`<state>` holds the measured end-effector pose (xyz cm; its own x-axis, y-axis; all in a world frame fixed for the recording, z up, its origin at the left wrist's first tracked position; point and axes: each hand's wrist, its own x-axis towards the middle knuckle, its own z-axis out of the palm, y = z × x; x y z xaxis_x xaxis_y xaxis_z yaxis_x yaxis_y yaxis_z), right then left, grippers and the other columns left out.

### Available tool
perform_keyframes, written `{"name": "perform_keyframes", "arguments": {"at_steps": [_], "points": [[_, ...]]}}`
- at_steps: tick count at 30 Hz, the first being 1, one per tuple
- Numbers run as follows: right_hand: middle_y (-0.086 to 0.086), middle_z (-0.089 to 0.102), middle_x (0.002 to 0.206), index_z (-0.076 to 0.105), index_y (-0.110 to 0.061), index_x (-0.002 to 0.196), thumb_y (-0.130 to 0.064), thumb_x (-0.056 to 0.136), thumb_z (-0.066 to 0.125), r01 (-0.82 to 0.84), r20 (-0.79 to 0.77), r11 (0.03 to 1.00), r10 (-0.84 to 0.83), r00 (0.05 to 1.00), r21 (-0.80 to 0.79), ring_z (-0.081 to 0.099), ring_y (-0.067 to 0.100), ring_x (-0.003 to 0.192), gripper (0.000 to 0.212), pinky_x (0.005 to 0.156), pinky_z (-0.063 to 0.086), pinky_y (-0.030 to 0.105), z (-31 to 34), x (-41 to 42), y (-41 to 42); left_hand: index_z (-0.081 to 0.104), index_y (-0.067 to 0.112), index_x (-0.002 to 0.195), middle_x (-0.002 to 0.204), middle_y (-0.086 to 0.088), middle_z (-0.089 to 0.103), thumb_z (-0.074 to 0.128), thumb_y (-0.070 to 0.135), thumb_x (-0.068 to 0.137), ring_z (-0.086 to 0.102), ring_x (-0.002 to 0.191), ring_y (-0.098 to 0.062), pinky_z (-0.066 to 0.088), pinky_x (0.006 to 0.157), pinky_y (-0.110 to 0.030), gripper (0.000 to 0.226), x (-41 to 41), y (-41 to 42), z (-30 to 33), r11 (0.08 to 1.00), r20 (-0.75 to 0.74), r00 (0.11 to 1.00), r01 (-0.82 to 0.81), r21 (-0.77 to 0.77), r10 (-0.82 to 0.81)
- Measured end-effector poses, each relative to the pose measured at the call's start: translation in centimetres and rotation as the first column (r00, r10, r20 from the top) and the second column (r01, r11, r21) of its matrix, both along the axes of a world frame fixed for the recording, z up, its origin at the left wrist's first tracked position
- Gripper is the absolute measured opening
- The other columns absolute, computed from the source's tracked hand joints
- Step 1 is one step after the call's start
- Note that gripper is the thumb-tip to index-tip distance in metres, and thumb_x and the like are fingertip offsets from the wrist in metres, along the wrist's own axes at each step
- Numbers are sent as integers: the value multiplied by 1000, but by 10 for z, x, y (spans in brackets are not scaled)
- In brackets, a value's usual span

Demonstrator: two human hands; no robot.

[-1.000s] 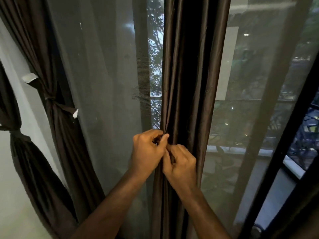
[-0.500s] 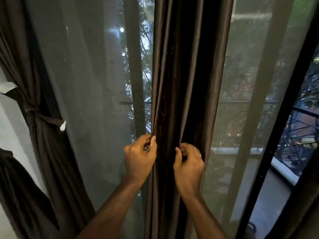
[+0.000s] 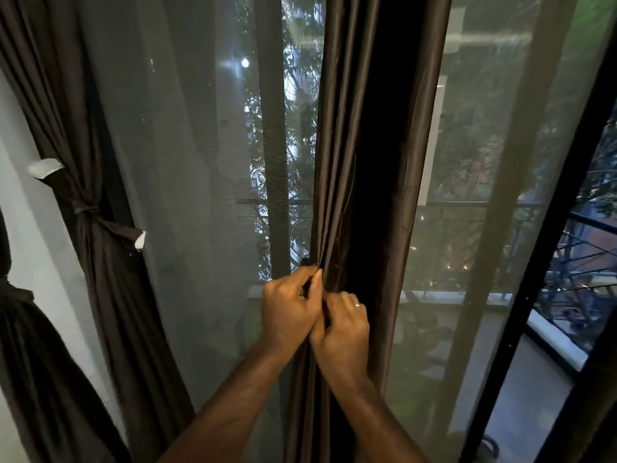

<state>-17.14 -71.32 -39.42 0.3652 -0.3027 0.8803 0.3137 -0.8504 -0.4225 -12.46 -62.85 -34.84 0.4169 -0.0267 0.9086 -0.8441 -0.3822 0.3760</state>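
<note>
A dark brown curtain (image 3: pixel 374 162) hangs bunched in narrow folds down the middle of a tall window. My left hand (image 3: pixel 288 312) pinches the curtain's left edge folds between thumb and fingers at about waist height. My right hand (image 3: pixel 344 332), with a ring on one finger, grips the folds just beside and slightly below the left hand; the two hands touch. The fingertips of both hands are partly hidden in the fabric.
A sheer grey net curtain (image 3: pixel 187 195) covers the glass on both sides. A second brown curtain (image 3: pixel 100 248) hangs tied back with a knotted band at the left. A third tied curtain (image 3: pixel 26 362) is at the far left. A black door frame (image 3: pixel 547 295) slants at the right.
My right hand has moved left across the curtain and now meets my left hand, gathering the folds together; half a second ago the hands were apart on the fabric.
</note>
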Motion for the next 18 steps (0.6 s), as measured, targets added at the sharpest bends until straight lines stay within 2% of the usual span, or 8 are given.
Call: {"name": "perform_keyframes", "arguments": {"at_steps": [3, 6, 9, 10, 12, 15, 18], "points": [[4, 52, 71, 56, -14, 77, -2, 79, 70, 2, -13, 1000, -2, 1000, -30, 50, 26, 67, 18, 61, 42, 42, 1, -2, 1, 74, 11, 79, 60, 3, 65, 61, 29, 92, 59, 48, -14, 47, 46, -35, 25, -4, 2, 1, 1000, -26, 999, 29, -12, -29], [4, 51, 71, 55, -14, 77, -3, 78, 74, 7, -16, 999, -8, 1000, -51, 50, 26, 67, 22, 61, 42, 42, 1, -5, 3, 71, 12, 76, 59, 4, 63, 62, 28, 92, 59, 49, -13, 47, 48, -34, 24, -9, 2, 2, 997, -54, 996, 72, -21, -73], [4, 55, 73, 60, -12, 83, -16, 90, 65, -4, 0, 998, 4, 1000, -57, 52, 24, 69, 9, 63, 42, 39, 2, -8, 5, 70, 12, 75, 59, 7, 63, 64, 28, 90, 58, 50, -8, 47, 48, -27, 24, -15, 2, 5, 995, -50, 994, 102, -9, -102], [4, 57, 75, 64, -10, 87, -20, 92, 60, -11, -9, 998, 10, 1000, -59, 54, 25, 70, 12, 63, 44, 40, 2, -10, 6, 70, 11, 74, 60, 6, 63, 67, 30, 89, 60, 51, -9, 47, 49, -26, 25, -16, 2, 6, 994, -49, 993, 105, -4, -105], [6, 60, 79, 67, -7, 92, -14, 87, 60, -51, -55, 997, 47, 997, -66, 56, 26, 73, 11, 64, 48, 43, 2, -11, 5, 69, 10, 72, 59, 4, 64, 73, 32, 86, 61, 52, -10, 48, 50, -27, 27, -15, 2, 8, 995, -47, 994, 99, 2, -99], [6, 59, 82, 68, -7, 93, -1, 83, 61, -118, -103, 989, 109, 989, -86, 55, 26, 75, 13, 68, 51, 47, 8, -19, -5, 67, 9, 71, 58, 2, 63, 70, 27, 89, 59, 51, -14, 47, 51, -33, 26, -7, 6, 9, 996, -35, 996, 81, 28, -80], [4, 65, 93, 74, -8, 103, -7, 89, 68, -67, 31, 995, 70, 997, -74, 58, 22, 85, 15, 78, 52, 34, 19, -48, -15, 66, 10, 70, 56, 0, 60, 68, 27, 91, 57, 49, -19, 44, 51, -34, 27, 0, 11, 8, 998, -35, 998, 46, 34, -45]]}}
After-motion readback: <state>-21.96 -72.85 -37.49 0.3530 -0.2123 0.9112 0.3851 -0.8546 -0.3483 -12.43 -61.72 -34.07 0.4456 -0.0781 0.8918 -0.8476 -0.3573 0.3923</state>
